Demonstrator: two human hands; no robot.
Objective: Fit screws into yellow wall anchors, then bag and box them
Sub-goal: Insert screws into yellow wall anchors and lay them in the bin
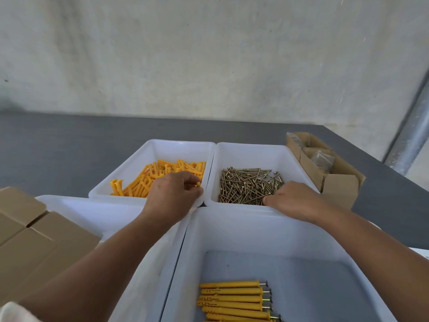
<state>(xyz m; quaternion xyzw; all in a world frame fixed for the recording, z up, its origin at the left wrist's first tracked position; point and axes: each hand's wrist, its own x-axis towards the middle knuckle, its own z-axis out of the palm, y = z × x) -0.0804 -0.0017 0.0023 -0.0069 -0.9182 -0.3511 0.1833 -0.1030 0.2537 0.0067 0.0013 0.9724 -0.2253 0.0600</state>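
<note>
Left hand: the left hand (173,194) is over the near right corner of the anchor bin. Its fingers are curled, and thumb and fingertips pinch one yellow plastic wall anchor (198,184), whose end shows just past the fingers.
Right hand: the right hand (294,201) lies palm down over the near edge of the screw bin, thumb against the pile. The fingers are hidden under the hand, so whether it has hold of a screw cannot be told.
Anchor stock: a heap of loose yellow anchors (160,173) lies in the far left white plastic bin (181,144).
Screw stock: brass-coloured metal screws (248,184) are piled in the far right white plastic bin (253,147), which touches the anchor bin.
Finished parts: yellow anchors with screws fitted (232,298) lie side by side in the near white plastic bin (232,228), screw heads to the right.
Packing: an open brown cardboard box (339,187) beside the screw bin holds clear plastic bags (322,159).
Other items: closed brown cardboard boxes (34,240) rest in another white bin (74,205) at near left.
Surface: dark grey table (58,147).
</note>
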